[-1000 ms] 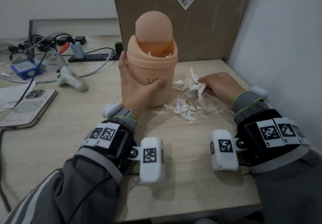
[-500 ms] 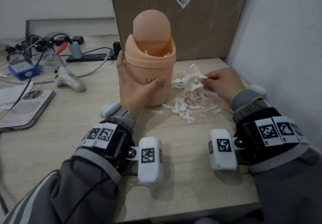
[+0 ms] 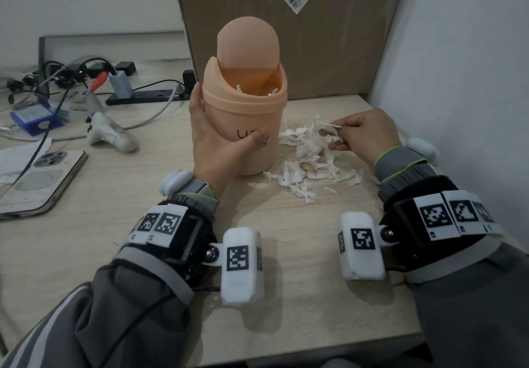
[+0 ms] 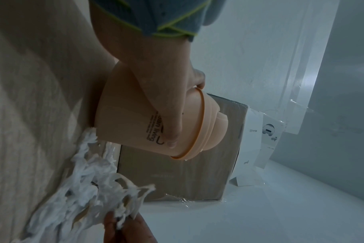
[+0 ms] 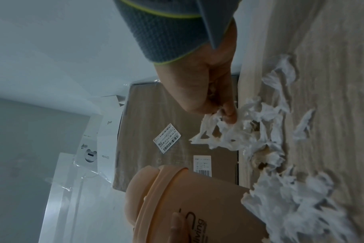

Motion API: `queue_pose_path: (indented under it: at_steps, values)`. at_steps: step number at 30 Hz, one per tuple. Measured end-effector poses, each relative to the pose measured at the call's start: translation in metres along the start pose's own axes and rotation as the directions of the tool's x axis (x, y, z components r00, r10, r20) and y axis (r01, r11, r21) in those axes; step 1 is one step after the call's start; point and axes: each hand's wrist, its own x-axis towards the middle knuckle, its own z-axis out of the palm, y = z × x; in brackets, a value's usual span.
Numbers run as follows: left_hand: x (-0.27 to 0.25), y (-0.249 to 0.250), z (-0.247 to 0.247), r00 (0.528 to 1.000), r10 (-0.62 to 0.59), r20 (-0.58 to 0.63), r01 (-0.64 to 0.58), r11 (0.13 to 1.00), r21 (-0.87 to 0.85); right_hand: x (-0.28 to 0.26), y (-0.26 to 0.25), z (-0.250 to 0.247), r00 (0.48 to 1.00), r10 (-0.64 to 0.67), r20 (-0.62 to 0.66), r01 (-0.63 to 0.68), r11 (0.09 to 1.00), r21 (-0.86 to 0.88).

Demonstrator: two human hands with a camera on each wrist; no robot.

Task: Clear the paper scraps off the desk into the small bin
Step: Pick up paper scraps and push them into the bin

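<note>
A small peach bin with a domed swing lid stands upright on the desk, a few white scraps showing in its opening. My left hand grips its side, thumb across the front print. Just right of the bin lies a heap of torn white paper scraps. My right hand pinches a bunch of these scraps and holds it a little above the heap, right of the bin. In the right wrist view the bin fills the bottom and loose scraps lie beside it.
A big cardboard box stands right behind the bin, and a white wall closes the right side. On the left lie a phone, a white controller, a power strip and tangled cables.
My right hand has closed on a bunch of scraps in the heap and lifted it off the desk. The left hand and bin have stayed put.
</note>
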Motion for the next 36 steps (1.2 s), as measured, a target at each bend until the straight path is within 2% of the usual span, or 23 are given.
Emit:
queue_pose_path:
  at_steps: [2, 6, 11, 13, 17, 22, 25, 28, 31, 34, 36]
  values:
    - [0.0, 0.0, 0.0, 1.0, 0.0, 0.001, 0.0, 1.0, 0.003, 0.003, 0.003, 0.001, 0.999, 0.04, 0.013, -0.039, 0.995, -0.088]
    - [0.0, 0.0, 0.0, 1.0, 0.002, 0.0, -0.002, 1.0, 0.001, 0.0, 0.0, 0.002, 0.997, 0.051, 0.064, -0.03, 0.955, -0.296]
    - [0.0, 0.0, 0.0, 1.0, 0.008, 0.0, -0.008, 1.0, 0.002, -0.005, 0.001, 0.0, 0.986, 0.023, 0.164, 0.065, 0.858, -0.51]
    - [0.001, -0.001, 0.0, 1.0, 0.007, -0.003, -0.007, 1.0, 0.001, -0.002, 0.003, -0.002, 0.991, -0.012, 0.131, 0.074, 0.873, -0.482]
    - [0.001, -0.001, 0.0, 1.0, 0.015, 0.0, -0.015, 1.0, 0.008, -0.001, 0.005, -0.003, 0.997, -0.054, 0.06, 0.07, 0.951, -0.303]
    - [0.002, -0.002, 0.0, 1.0, 0.024, 0.007, -0.024, 1.0, 0.006, -0.006, -0.005, -0.006, 0.979, -0.204, -0.014, 0.175, 0.871, -0.46]
    - [0.002, -0.003, 0.0, 1.0, 0.027, 0.006, -0.027, 1.0, 0.011, -0.005, -0.006, -0.004, 0.97, -0.24, -0.047, 0.207, 0.906, -0.369]
    - [0.003, -0.003, 0.001, 1.0, 0.026, 0.008, -0.027, 1.0, 0.006, -0.004, -0.007, -0.001, 0.978, -0.19, -0.085, 0.179, 0.976, -0.126]
    - [0.002, -0.003, 0.001, 1.0, 0.028, 0.012, -0.028, 1.0, 0.006, -0.003, -0.008, 0.0, 0.99, -0.117, -0.084, 0.122, 0.991, 0.048]
    - [0.002, -0.003, 0.001, 1.0, 0.028, 0.011, -0.028, 1.0, 0.002, -0.004, -0.007, 0.002, 0.997, -0.065, -0.049, 0.069, 0.993, 0.095]
    - [0.002, -0.003, 0.001, 1.0, 0.029, 0.011, -0.029, 1.0, 0.0, -0.002, -0.004, 0.003, 1.0, -0.002, -0.019, 0.003, 0.998, 0.063]
